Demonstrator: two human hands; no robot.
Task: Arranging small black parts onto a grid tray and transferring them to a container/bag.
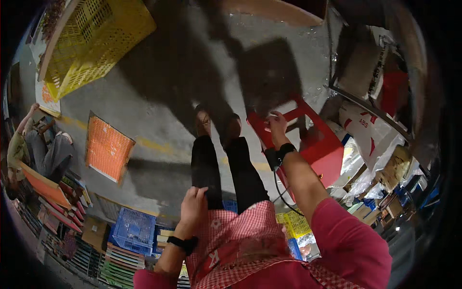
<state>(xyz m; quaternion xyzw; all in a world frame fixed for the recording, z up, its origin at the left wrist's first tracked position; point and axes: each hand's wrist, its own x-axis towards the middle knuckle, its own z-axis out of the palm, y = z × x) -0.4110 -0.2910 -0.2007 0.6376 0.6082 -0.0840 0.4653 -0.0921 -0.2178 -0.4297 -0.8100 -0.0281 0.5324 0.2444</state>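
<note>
My right hand (pixel 276 127) is at the upper edge of a red plastic stool-like frame (pixel 327 147) with a large cutout, its fingers curled against the rim. A black strap with a small box and a cable circles that wrist. My left hand (pixel 193 204) hangs by my thigh, in front of the black trousers (pixel 206 161) and beside the red checked apron (pixel 240 224). Its fingers are bent inward; what they hold, if anything, is hidden. A black band sits on the left wrist.
An orange perforated panel (pixel 109 148) stands on the concrete floor. A yellow crate (pixel 103 41) is at upper left, a blue crate (pixel 134 229) at lower left. Another person (pixel 41 149) sits at far left. Sacks (pixel 368 127) and cartons line the right.
</note>
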